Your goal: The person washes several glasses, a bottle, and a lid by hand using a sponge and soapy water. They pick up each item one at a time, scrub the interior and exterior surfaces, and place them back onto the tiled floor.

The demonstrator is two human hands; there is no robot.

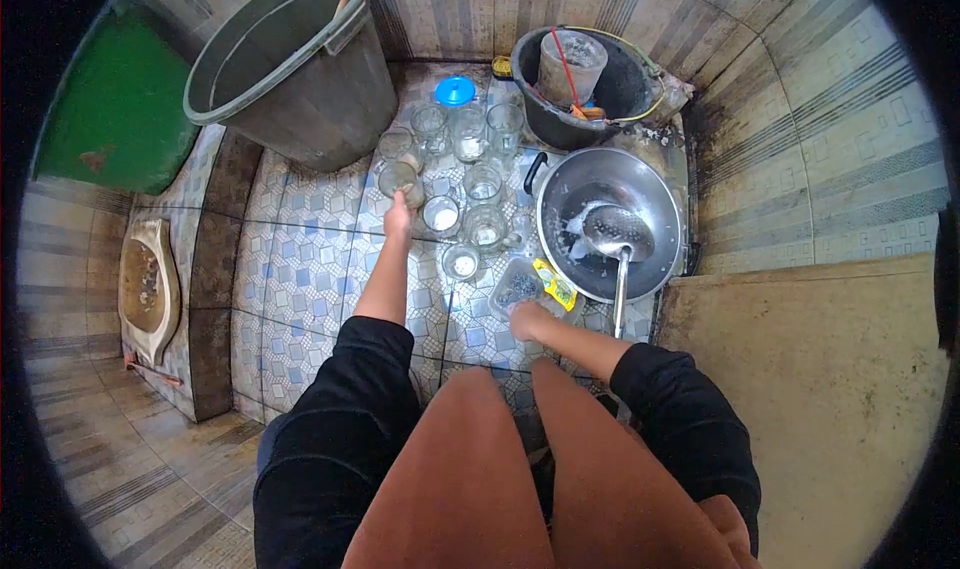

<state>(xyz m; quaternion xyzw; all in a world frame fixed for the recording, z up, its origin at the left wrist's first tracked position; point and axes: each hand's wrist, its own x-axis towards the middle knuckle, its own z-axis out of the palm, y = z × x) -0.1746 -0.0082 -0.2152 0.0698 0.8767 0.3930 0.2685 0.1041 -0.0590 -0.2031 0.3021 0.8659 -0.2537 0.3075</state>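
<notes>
My left hand point(398, 215) reaches forward, its fingers closed on a glass mug point(396, 177) at the left edge of a group of glassware. Several clear glass mugs point(485, 227) and glasses stand close together on the tiled floor, among them a short glass point(461, 262) nearest me. My right hand point(527, 320) is curled at the near edge of a clear plastic tub point(518, 285). Its fingertips are hidden, so what it grips does not show. A yellow packet point(555, 283) lies at the tub's right side.
Right of the glassware sits a large metal wok point(665, 224) with a perforated ladle point(620, 234) and suds. Behind it stands a black bucket point(545, 119) with a smaller container. A blue lid point(455, 91), a big grey bin point(330, 109) and a squat toilet point(165, 294) are farther around.
</notes>
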